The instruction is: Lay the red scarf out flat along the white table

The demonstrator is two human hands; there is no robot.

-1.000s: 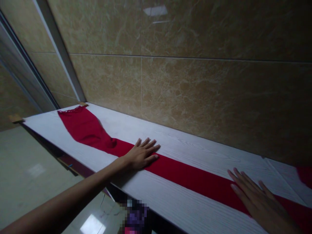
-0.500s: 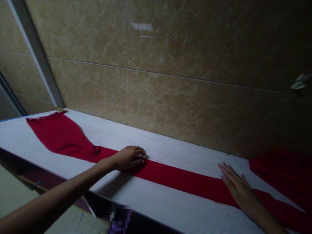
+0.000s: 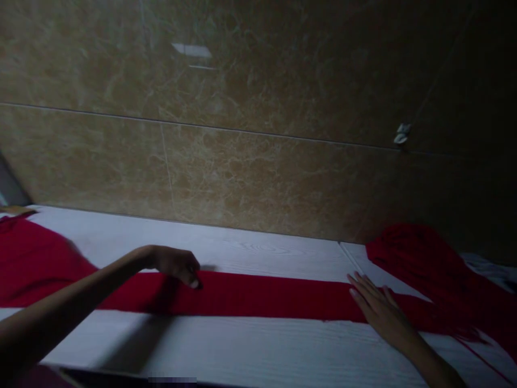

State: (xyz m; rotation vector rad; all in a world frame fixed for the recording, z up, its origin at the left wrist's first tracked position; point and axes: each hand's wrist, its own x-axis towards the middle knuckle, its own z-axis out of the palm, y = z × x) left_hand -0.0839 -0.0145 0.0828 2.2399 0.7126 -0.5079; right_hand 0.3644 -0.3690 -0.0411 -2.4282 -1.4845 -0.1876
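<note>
A long red scarf [image 3: 258,296] lies across the white tabletop, folded into a narrow band in the middle and spread wider at the left. Above the band, left of centre, is my left hand [image 3: 175,265], its fingers curled in and its shadow falling on the cloth. Something small and dark shows by its thumb tip, but I cannot make out what it is. My right hand [image 3: 375,304] rests on the band further right, fingers stretched out flat. Fringe threads [image 3: 464,328] show at the scarf's right end.
A heap of red fabric [image 3: 416,248] sits at the back right, with greyish cloth [image 3: 488,269] behind it. A marbled tile wall [image 3: 242,178] rises along the table's [image 3: 242,350] back edge. A small brown piece [image 3: 18,210] lies at the far left.
The view has swung to the right, showing more of the red heap. My left hand has lifted off the scarf and curled its fingers. My right hand stays flat on the cloth.
</note>
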